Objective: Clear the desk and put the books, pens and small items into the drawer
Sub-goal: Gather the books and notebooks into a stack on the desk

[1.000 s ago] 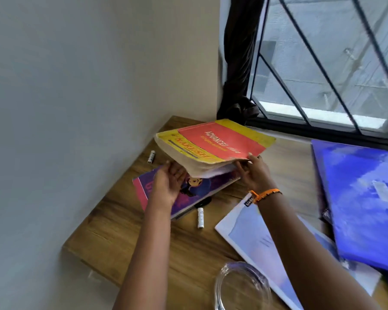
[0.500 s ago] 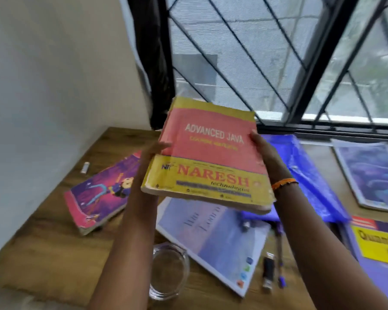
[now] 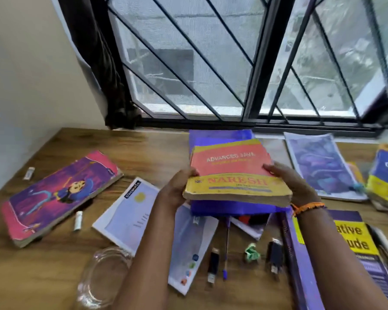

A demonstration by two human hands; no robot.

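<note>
A thick red and yellow Java book (image 3: 233,173) lies flat over a blue folder (image 3: 220,136) in the middle of the wooden desk (image 3: 143,148). My left hand (image 3: 177,189) grips its left edge and my right hand (image 3: 293,186), with an orange wristband, grips its right edge. A purple and pink cartoon book (image 3: 58,193) lies at the left. White notebooks (image 3: 128,215) lie under my left arm. A blue pen (image 3: 226,247), two black USB sticks (image 3: 213,265) and a green crumpled bit (image 3: 252,253) lie near the front. No drawer is in view.
A glass dish (image 3: 103,276) sits at the front left edge. Two small white tubes (image 3: 78,220) lie beside the cartoon book. More books (image 3: 354,240) are stacked at the right. A purple printed sheet (image 3: 320,166) lies by the barred window (image 3: 211,63). A wall bounds the left.
Both hands lifted the Java book off the cartoon book at the left, turned it upright, carried it right and lowered it onto the blue folder. The view swung right.
</note>
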